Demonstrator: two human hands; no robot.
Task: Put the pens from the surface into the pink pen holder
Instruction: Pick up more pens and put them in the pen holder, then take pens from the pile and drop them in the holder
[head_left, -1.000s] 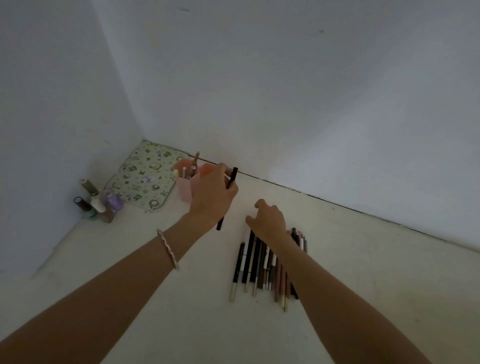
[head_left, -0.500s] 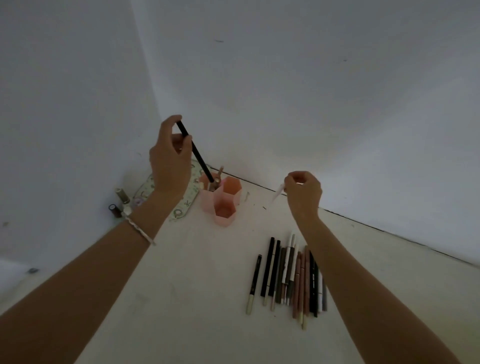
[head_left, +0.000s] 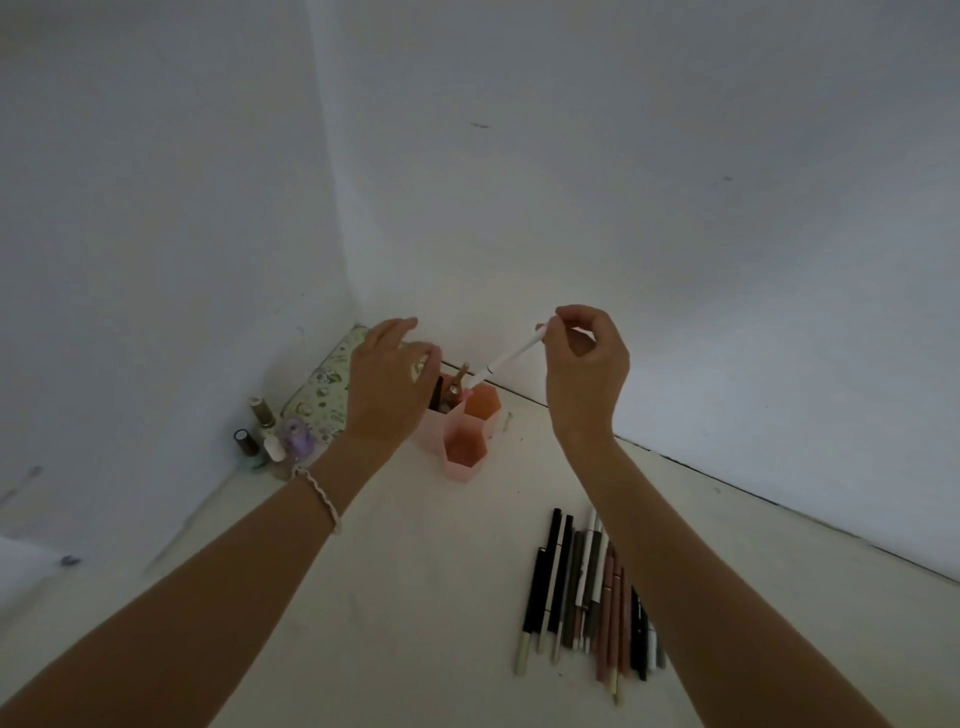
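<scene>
- Far left, against the wall, we see a cluster of small bottles (head_left: 266, 436) standing on the pale surface (head_left: 405, 597), with a floral pouch (head_left: 324, 387) lying just behind them in the corner.
- Our left hand (head_left: 387, 384) hovers over the left side of the pink pen holder (head_left: 462, 441), palm down, fingers spread loosely and gripping nothing; a braided bracelet (head_left: 319, 496) circles that wrist.
- The pink pen holder is a group of joined hexagonal cups standing upright near the back wall. The rear-left cup, partly hidden by our left hand, already has a few pens (head_left: 454, 387) sticking up out of it — the two cups nearest us look empty.
- Our right hand (head_left: 584, 371) is raised above and to the right of the holder, thumb and forefinger pinched on the upper end of a white pen (head_left: 511, 356).
- That white pen slants down to the left, its lower tip right at the rim of the holder's rear cups; we cannot tell which cup it is entering.
- Lower right, a row of pens (head_left: 587, 597) — black, grey, white and brownish-pink — lies side by side on the surface, partly covered by our right forearm.
</scene>
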